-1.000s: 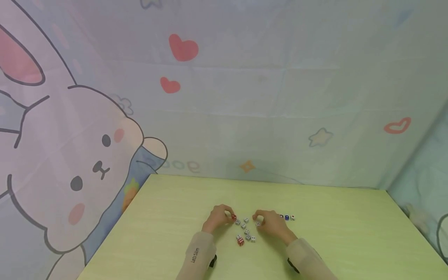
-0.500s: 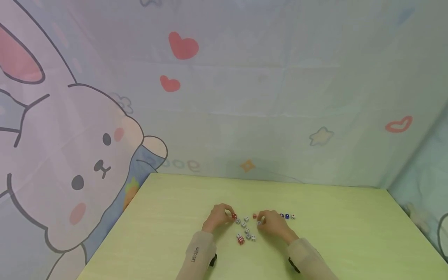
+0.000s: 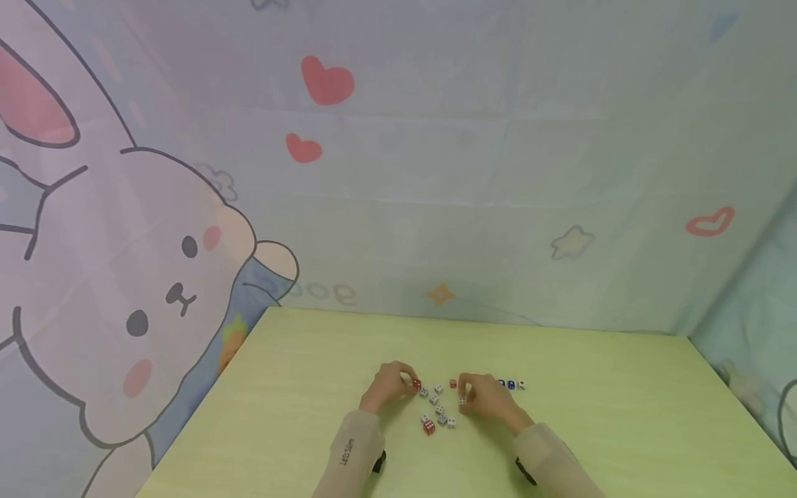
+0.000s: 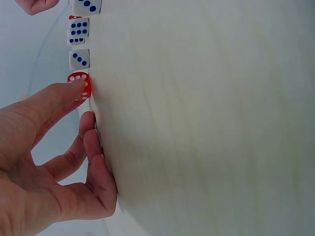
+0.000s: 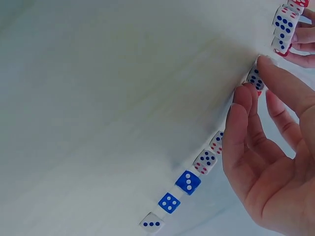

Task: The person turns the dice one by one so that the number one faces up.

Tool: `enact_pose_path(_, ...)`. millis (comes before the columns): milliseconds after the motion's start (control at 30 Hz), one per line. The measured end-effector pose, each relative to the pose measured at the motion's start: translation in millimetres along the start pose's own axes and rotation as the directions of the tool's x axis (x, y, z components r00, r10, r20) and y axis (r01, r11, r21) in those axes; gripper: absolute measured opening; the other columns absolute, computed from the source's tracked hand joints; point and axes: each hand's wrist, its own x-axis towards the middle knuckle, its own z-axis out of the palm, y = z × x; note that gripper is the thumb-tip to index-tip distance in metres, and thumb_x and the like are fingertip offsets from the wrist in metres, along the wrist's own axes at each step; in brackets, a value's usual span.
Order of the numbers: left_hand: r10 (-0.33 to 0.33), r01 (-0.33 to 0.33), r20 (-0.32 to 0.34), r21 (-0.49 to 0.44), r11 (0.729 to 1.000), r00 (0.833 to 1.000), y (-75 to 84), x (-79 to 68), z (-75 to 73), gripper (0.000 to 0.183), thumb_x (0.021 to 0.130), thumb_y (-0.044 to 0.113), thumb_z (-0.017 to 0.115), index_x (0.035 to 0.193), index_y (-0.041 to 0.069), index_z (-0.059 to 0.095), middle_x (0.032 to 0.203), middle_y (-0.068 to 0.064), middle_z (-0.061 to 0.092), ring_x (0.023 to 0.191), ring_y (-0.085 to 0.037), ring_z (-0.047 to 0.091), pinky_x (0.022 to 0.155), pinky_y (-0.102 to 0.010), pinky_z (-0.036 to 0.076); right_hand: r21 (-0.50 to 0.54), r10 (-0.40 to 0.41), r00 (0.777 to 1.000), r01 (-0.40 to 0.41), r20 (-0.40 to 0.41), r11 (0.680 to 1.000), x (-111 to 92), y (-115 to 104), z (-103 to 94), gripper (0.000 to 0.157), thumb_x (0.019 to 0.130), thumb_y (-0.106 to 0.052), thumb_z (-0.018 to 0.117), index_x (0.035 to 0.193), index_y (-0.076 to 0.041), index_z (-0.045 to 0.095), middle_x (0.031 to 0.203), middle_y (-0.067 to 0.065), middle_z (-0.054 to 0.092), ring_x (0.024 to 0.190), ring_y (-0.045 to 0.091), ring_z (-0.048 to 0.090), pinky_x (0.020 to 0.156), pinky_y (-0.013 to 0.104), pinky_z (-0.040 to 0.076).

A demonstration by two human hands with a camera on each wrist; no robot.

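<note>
Head | pinched white die [image 3: 462, 401]: moved slightly nearer | orange die [image 3: 452, 383]: unmoved

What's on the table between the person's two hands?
In the head view, several white dice and some reddish dice lie between the left hand, which pinches a red die, and the right hand, which pinches a white die.

The bare right hand [image 3: 490, 398] partly hides the white, blue-pipped cubic die [image 5: 254, 79] at its fingertips; in the head view, pips on the blue cubic dice [image 3: 511, 384] beside that hand are too small to read.
</note>
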Motion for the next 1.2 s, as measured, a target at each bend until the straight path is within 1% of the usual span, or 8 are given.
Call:
enact_pose_path(133,-0.013,0.013,0.01,-0.007,1.0,1.0,1.4,0.1,-0.4,0.012,0.073,0.007,0.071,0.084,0.006,0.067,0.097,-0.014,0.063,0.068,-0.015,0.056,0.056,-0.026,0.043,-0.01,0.04,0.999,-0.04,-0.005,0.999,-1.1,0.6,-0.4,0.022,0.071,-0.009,0.072,0.088,-0.008,0.059,0.068,0.001,0.06,0.057,0.01,0.051,0.051,0.024,0.04)
enact_pose_path(233,-0.018,0.018,0.017,-0.012,1.0,1.0,1.6,0.5,-0.4,0.012,0.073,0.008,0.07,0.085,0.006,0.067,0.094,-0.014,0.064,0.066,-0.014,0.055,0.056,-0.025,0.042,-0.025,0.055,0.998,-0.055,-0.012,0.998,-1.7,1.7,0.4,0.02,0.071,-0.009,0.071,0.088,-0.008,0.061,0.069,0.002,0.06,0.057,0.011,0.05,0.05,0.024,0.041)
enact_pose_path(333,-0.011,0.011,0.017,-0.013,1.0,1.0,1.0,0.9,-0.4,0.012,0.073,0.008,0.07,0.085,0.006,0.067,0.094,-0.014,0.064,0.066,-0.014,0.055,0.055,-0.024,0.042,-0.044,0.049,0.999,-0.05,-0.019,0.998,-1.8,2.9,0.6,0.015,0.071,-0.009,0.071,0.083,-0.009,0.062,0.07,0.002,0.06,0.056,0.01,0.05,0.049,0.023,0.04)
enact_pose_path(467,0.005,-0.005,0.008,-0.005,1.0,1.0,-0.1,1.0,-0.4,0.012,0.073,0.008,0.071,0.085,0.005,0.067,0.094,-0.015,0.064,0.066,-0.014,0.056,0.055,-0.024,0.042,-0.038,0.039,0.999,-0.04,-0.021,0.998,-1.3,4.3,0.0,0.012,0.071,-0.008,0.069,0.079,-0.011,0.061,0.069,0.001,0.059,0.055,0.01,0.049,0.048,0.023,0.04)
enact_pose_path(600,0.017,-0.017,0.002,-0.002,1.0,1.0,0.3,0.2,-1.0,0.013,0.073,0.007,0.071,0.085,0.004,0.067,0.094,-0.016,0.064,0.066,-0.014,0.057,0.055,-0.024,0.043,-0.014,0.024,1.0,-0.024,-0.01,1.0,-1.6,4.8,-0.4,0.013,0.072,-0.008,0.069,0.079,-0.011,0.059,0.067,0.0,0.058,0.052,0.009,0.049,0.047,0.023,0.04)
enact_pose_path(767,0.014,-0.014,0.0,-0.007,1.0,1.0,0.9,-0.1,-1.4,0.012,0.073,0.007,0.071,0.085,0.005,0.067,0.097,-0.015,0.064,0.069,-0.015,0.057,0.058,-0.026,0.043,0.001,0.003,1.0,-0.003,-0.004,1.0,-3.0,4.5,0.0,0.012,0.075,-0.009,0.067,0.081,-0.011,0.057,0.065,-0.001,0.058,0.049,0.009,0.048,0.044,0.023,0.039)
enact_pose_path(933,0.014,-0.014,0.001,-0.006,1.0,1.0,0.9,-0.1,-1.3,0.012,0.073,0.007,0.071,0.085,0.005,0.067,0.098,-0.014,0.064,0.069,-0.015,0.057,0.057,-0.025,0.043,-0.003,-0.007,1.0,0.007,-0.005,1.0,-2.7,4.3,0.5,0.012,0.076,-0.01,0.066,0.083,-0.01,0.057,0.064,-0.001,0.057,0.048,0.01,0.048,0.044,0.024,0.038)
enact_pose_path(1200,0.012,-0.012,0.004,-0.003,1.0,1.0,1.1,-1.0,-1.3,0.011,0.073,0.008,0.07,0.084,0.005,0.067,0.096,-0.015,0.064,0.067,-0.014,0.055,0.056,-0.025,0.042,-0.028,0.039,0.999,-0.039,-0.017,0.999,-2.4,6.5,2.6,0.015,0.073,-0.012,0.069,0.084,-0.01,0.059,0.07,0.001,0.058,0.057,0.011,0.049,0.05,0.025,0.039)
